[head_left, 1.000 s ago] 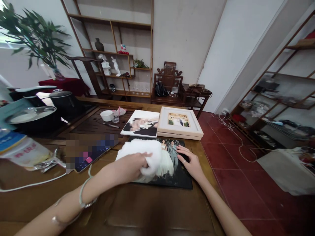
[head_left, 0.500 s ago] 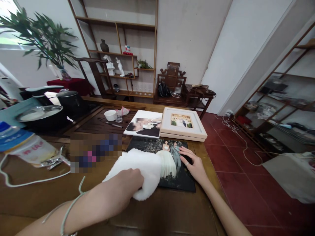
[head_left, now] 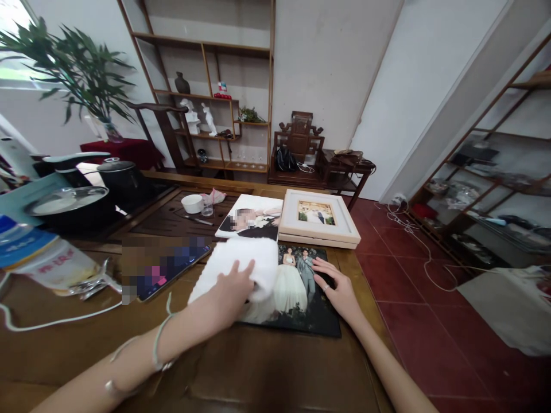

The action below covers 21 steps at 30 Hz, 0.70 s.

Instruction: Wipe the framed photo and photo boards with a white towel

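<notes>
A dark wedding photo panel (head_left: 297,292) lies flat on the wooden table, a couple pictured on it. My left hand (head_left: 235,287) grips a folded white towel (head_left: 241,258), which covers the panel's left part. Some of that hand's fingers are buried in the cloth. At the panel's right side my right hand (head_left: 340,287), a ring on one finger, rests with its fingers spread over the edge. Just behind are a white photo panel (head_left: 232,221) and a pale framed photo (head_left: 348,229) on top of another frame.
To the left lie a phone (head_left: 185,267) with a lit screen and a plastic package (head_left: 51,261) with a white cord. Farther back are a white cup (head_left: 192,203) on a dark tea tray (head_left: 159,221), a lidded pan (head_left: 69,209) and a black kettle (head_left: 120,178).
My left hand has pushed the towel away from me, up the panel, uncovering its lower left area. My right hand has stayed in place.
</notes>
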### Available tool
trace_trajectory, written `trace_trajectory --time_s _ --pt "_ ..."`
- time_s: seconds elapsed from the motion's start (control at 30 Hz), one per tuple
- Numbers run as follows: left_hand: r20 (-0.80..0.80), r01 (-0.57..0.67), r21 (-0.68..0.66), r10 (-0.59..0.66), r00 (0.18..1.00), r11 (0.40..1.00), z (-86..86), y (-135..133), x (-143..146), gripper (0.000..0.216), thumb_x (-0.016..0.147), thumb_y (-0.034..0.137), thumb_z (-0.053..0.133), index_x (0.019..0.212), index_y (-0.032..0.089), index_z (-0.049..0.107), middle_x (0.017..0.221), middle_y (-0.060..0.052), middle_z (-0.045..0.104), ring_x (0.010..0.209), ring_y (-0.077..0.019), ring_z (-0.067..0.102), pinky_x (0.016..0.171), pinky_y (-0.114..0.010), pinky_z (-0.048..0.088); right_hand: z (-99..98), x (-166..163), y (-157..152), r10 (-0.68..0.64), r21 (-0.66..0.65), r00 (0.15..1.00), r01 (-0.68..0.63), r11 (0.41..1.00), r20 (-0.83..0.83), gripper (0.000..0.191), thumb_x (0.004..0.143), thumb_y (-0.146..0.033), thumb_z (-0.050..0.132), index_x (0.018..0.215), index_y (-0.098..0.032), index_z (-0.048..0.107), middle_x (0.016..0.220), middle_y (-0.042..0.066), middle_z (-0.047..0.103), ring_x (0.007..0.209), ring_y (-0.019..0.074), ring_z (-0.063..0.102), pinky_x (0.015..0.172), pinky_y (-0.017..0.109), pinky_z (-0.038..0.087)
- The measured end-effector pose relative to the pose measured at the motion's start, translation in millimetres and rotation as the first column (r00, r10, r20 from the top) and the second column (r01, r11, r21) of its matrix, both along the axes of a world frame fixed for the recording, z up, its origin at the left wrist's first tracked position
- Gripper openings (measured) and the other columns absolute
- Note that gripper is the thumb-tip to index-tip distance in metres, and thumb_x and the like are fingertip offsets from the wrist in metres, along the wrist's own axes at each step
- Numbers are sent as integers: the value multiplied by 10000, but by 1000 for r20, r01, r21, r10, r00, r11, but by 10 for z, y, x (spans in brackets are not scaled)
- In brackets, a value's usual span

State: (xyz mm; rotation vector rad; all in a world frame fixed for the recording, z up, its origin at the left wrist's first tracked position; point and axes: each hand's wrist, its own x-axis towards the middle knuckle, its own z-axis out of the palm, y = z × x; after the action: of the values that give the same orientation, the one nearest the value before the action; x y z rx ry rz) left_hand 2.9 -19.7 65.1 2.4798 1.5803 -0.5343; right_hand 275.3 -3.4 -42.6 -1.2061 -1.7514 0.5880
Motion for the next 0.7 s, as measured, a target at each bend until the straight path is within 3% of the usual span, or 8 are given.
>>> trace_trajectory --time_s 0.13,0.23,0.33,0.5,0.6,0.7 --pt "109 252 -176 -235 966 952 116 -500 43 427 610 -17 623 1002 146 664 1495 -149 242 1327 -420 268 967 -496 429 5 -8 -11 -2 -5 1000 2 1000 1 200 827 -307 587 970 -232 705 1161 90 664 1181 251 549 1030 483 400" --pt "187 357 -203 -322 928 912 126 -663 92 390 599 12 654 966 142 677 1505 -138 215 1343 -411 233 989 -493 417 12 -13 -16 -4 -10 1000 4 1000 5 200 830 -311 585 969 -234 706 1164 89 662 1183 253 546 1028 488 401" --pt "201 327 -93 -304 931 940 19 -499 162 398 671 -10 556 1022 146 661 1520 -119 179 1359 -411 173 998 -542 386 17 -14 -16 -4 -10 1000 4 1000 10 205 830 -318 586 974 -239 708 1161 86 664 1180 255 548 1031 493 397" --pt "251 258 235 -315 915 937 -339 106 273 584 687 -64 451 1213 167 560 1537 -114 111 1379 -390 104 1036 -606 273 5 -7 -9 -5 14 1000 5 1000 3 202 826 -306 591 978 -239 708 1142 84 674 1171 247 556 1022 481 411" --pt "226 231 283 -299 927 931 -440 249 310 618 673 -88 423 1209 183 567 1536 -77 143 1380 -388 108 1044 -646 204 0 -3 -9 -3 8 1000 3 1000 5 204 827 -301 590 983 -238 705 1148 86 671 1174 246 555 1024 482 409" --pt "220 307 200 -348 911 931 -349 90 312 576 676 -60 471 1172 206 593 1520 -50 220 1375 -396 133 1036 -660 208 7 -6 -14 -6 6 1000 6 1000 8 208 828 -304 588 983 -230 704 1156 91 666 1176 245 553 1029 483 404"
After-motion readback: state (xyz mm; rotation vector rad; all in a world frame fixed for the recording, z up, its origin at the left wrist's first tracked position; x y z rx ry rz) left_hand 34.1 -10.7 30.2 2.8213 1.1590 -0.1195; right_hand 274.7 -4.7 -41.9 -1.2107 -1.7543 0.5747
